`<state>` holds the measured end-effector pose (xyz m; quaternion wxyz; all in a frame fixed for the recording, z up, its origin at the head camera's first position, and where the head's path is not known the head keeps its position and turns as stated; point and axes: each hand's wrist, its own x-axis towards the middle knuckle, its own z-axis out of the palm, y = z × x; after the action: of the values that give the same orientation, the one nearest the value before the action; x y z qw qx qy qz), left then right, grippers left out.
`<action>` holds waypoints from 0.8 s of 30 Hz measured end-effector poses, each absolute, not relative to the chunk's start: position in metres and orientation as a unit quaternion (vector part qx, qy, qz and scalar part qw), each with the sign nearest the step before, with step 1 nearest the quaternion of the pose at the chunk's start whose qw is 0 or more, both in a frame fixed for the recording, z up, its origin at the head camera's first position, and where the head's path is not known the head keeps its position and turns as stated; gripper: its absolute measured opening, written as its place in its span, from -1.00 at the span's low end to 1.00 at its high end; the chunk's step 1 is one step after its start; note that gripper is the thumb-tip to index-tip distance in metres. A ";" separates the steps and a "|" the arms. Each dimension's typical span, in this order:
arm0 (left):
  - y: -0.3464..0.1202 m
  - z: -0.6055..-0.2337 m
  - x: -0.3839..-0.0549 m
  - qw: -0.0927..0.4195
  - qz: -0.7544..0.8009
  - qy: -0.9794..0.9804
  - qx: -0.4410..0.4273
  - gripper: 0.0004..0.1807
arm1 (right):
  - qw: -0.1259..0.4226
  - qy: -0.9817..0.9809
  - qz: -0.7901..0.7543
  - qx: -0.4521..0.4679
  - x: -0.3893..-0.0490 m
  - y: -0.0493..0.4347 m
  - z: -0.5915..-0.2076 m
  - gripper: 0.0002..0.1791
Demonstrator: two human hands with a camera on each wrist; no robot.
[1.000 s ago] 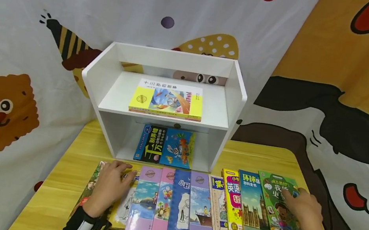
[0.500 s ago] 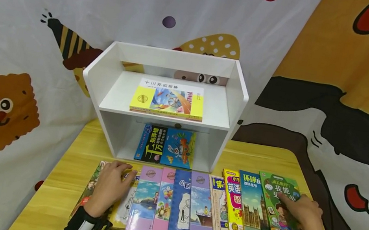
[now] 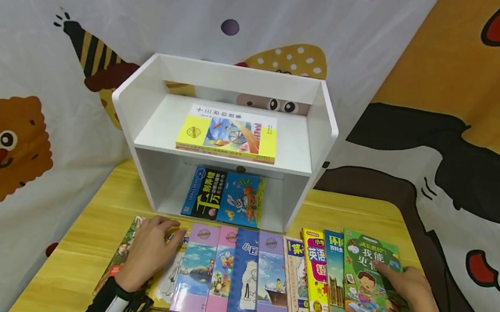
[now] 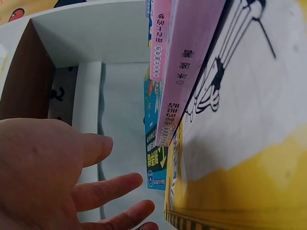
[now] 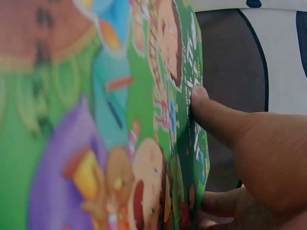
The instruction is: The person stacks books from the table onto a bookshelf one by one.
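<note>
In the head view my right hand pinches a green children's book at its right side, thumb on the cover. The right wrist view shows the thumb on this green book and fingers behind its edge. The book overlaps a blue book with a building picture. My left hand lies over the left end of the row, near a yellow book and a partly covered book. In the left wrist view, the left hand's fingers are extended and spread, holding nothing.
Pink, purple and blue books overlap along the wooden table, with a yellow English book to the right. Behind them stands a white two-tier shelf, with yellow books above and blue books below.
The green book has shifted left and turned more upright, covering more of the blue building book. My right thumb has moved slightly left with it. The left hand stays in place.
</note>
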<state>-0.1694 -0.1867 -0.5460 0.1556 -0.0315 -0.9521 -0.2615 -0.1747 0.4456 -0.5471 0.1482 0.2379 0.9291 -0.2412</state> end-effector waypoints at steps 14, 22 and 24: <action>-0.185 -0.541 -0.171 0.192 -0.283 -0.938 -0.055 -0.64 | -0.173 0.906 -0.362 0.135 -0.155 0.380 -0.488 -0.40; -0.164 -0.508 -0.167 0.203 -0.354 -0.902 -0.141 -0.72 | -0.233 0.841 -0.487 -0.032 -0.140 0.311 -0.448 -0.65; -0.156 -0.495 -0.164 0.196 -0.370 -0.891 -0.178 -0.70 | -0.224 0.836 -0.495 -0.079 -0.138 0.295 -0.442 -0.66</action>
<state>-0.1636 -0.1557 -0.4955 0.1956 -0.1776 -0.8906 -0.3701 -0.1379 0.2954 -0.4418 -0.2236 -0.0792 0.8358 -0.4951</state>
